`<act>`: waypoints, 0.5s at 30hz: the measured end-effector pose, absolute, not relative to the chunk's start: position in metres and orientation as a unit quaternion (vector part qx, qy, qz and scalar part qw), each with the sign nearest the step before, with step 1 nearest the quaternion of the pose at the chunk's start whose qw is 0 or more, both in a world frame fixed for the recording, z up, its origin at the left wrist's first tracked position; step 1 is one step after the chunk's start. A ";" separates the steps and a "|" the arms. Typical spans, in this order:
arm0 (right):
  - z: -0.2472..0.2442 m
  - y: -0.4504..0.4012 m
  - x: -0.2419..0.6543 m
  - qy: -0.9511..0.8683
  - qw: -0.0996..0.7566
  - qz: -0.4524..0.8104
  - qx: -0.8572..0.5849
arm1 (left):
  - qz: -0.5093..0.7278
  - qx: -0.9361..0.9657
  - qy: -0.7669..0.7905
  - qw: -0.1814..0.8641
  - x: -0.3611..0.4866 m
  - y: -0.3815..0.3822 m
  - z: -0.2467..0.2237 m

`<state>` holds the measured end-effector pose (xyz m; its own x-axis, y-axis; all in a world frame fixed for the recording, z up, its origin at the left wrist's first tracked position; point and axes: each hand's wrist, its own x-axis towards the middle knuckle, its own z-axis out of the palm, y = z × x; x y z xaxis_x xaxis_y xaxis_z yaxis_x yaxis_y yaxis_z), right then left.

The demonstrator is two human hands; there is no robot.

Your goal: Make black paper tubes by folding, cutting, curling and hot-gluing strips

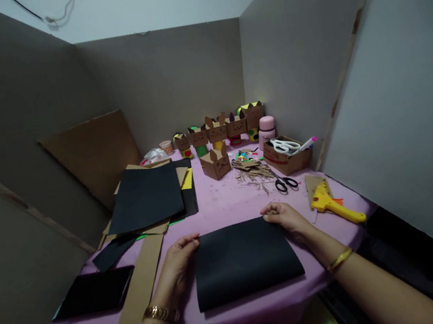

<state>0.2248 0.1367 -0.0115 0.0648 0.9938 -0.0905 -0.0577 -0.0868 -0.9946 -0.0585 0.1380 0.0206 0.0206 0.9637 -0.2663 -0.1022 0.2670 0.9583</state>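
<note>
A sheet of black paper [243,260] lies folded over at the front of the table, its bend bulging toward me. My left hand [180,256] pinches its far left corner between thumb and fingers. At the far right corner, my right hand [286,218] grips the paper the same way, thumb on top. Left of my left hand lies a brown cardboard strip [145,279], with a dark flat tablet-like object [95,292] beside it. A yellow glue gun [333,203] rests to the right of my right hand.
Black-handled scissors [285,182], cardboard scraps [253,171] and a cardboard box [288,155] with white scissors stand beyond my right hand. Cardboard animal figures [216,129] line the back near a pink bottle [267,131]. Black sheets [145,196] are stacked at left. Partition walls enclose the table.
</note>
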 end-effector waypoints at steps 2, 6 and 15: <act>-0.008 0.134 0.227 -0.420 0.515 0.550 -0.505 | 0.461 0.373 0.514 0.620 -0.057 0.138 0.024; -0.003 0.129 0.229 -0.376 0.521 0.597 -0.480 | 0.464 0.340 0.486 0.658 -0.057 0.136 0.027; -0.002 0.129 0.230 -0.369 0.513 0.608 -0.481 | 0.442 0.352 0.507 0.651 -0.059 0.136 0.024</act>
<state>0.2305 0.1286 -0.0018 -0.0111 0.9786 -0.2052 -0.2680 -0.2006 -0.9423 -0.0594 0.1359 0.0236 0.0943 0.9323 -0.3491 -0.2183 0.3615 0.9065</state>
